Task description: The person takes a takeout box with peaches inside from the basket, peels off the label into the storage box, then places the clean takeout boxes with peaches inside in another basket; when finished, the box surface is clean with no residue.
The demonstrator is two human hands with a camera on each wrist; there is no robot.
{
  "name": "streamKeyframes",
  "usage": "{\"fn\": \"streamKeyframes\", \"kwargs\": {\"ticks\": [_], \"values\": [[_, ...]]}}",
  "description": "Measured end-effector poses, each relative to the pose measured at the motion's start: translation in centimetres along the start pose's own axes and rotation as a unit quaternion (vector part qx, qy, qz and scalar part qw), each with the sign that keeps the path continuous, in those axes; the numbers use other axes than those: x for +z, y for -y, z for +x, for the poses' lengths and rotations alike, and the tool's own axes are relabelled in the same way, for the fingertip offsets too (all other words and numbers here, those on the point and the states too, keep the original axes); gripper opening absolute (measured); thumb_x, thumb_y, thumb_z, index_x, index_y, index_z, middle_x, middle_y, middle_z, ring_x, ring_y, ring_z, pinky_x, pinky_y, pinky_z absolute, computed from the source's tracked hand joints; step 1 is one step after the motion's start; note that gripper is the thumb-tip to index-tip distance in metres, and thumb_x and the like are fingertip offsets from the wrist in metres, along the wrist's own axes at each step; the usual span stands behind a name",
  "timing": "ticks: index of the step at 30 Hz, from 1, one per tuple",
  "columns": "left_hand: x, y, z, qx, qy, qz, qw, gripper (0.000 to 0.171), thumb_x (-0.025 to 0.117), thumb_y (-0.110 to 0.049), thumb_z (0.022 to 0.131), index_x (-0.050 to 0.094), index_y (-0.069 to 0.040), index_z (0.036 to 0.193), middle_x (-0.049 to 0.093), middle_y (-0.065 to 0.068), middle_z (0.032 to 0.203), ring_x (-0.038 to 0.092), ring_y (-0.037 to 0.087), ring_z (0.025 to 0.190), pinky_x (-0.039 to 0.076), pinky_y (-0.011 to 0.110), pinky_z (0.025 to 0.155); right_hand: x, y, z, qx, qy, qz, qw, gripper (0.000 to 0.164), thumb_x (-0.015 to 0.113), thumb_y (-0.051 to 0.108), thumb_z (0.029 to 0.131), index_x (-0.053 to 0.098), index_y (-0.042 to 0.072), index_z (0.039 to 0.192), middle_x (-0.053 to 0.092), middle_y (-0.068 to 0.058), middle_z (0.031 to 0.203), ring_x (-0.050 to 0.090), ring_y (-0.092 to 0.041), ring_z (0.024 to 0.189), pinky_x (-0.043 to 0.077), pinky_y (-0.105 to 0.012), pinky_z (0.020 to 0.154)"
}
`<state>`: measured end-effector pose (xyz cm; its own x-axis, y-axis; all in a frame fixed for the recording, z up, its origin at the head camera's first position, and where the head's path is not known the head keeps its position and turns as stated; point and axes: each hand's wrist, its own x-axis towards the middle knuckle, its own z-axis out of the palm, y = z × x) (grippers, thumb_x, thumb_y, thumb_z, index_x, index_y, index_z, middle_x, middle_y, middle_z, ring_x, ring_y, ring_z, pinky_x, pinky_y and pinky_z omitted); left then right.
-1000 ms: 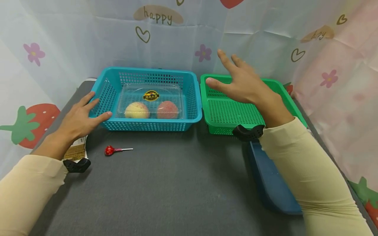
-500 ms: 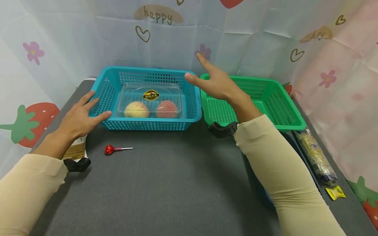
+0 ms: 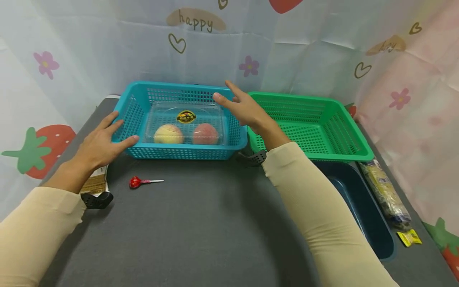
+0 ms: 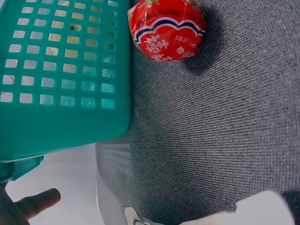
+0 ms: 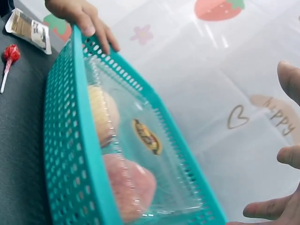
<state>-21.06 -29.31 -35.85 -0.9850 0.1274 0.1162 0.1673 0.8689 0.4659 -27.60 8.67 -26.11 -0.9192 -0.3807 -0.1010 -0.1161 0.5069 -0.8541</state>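
My left hand (image 3: 100, 145) rests with spread, fairly straight fingers at the left end of a blue plastic basket (image 3: 179, 152). Inside the basket lies a clear plastic box (image 3: 206, 111) with a black and gold label, holding a pale yellow round fruit (image 3: 168, 134) and a pinkish one (image 3: 205, 134). My right hand (image 3: 247, 109) hovers over the basket's right end, fingers extended and holding nothing. From the right wrist view, its fingertips (image 5: 267, 209) show beyond the basket's rim. A red lollipop (image 3: 135, 182) lies in front of the basket, its wrapped head large in the left wrist view.
A green basket (image 3: 340, 155) stands right of the blue one. Before it lies a dark blue tray (image 3: 385, 245), partly behind my right sleeve. Further right are a clear-wrapped package (image 3: 385, 191) and a small yellow packet (image 3: 410, 237). A brown-and-white packet (image 3: 96, 183) sits under my left wrist.
My right hand has moved left and down, from over the green basket to the blue basket's right end, uncovering the green basket and tray. The left hand has stayed at the basket.
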Motion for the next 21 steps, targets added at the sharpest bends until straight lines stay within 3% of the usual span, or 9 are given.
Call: {"fn": "streamKeyframes", "kwargs": {"ticks": [14,21], "values": [[0.2,0.1,0.0,-0.004,-0.003,0.000,1.0000,0.088,0.051,-0.057,0.092,0.023,0.002,0.151,0.002,0.013,0.160,0.015,0.047,0.138,0.020,0.073,0.098,3.2,-1.7,2.5,0.078,0.007,0.034,0.996,0.090,0.057,0.067,0.084,0.011,0.037,0.156,0.007,0.002,0.160,0.022,-0.032,0.141,0.034,-0.064,0.099],[0.1,-0.1,-0.1,-0.004,-0.007,-0.002,1.0000,0.088,0.051,-0.057,0.092,0.024,0.002,0.151,0.003,0.012,0.160,0.016,0.047,0.138,0.020,0.072,0.098,4.5,-2.2,3.7,0.113,0.013,0.038,0.993,0.092,0.062,0.062,0.085,0.009,0.037,0.156,0.004,0.004,0.161,0.017,-0.030,0.142,0.029,-0.067,0.100]]}}
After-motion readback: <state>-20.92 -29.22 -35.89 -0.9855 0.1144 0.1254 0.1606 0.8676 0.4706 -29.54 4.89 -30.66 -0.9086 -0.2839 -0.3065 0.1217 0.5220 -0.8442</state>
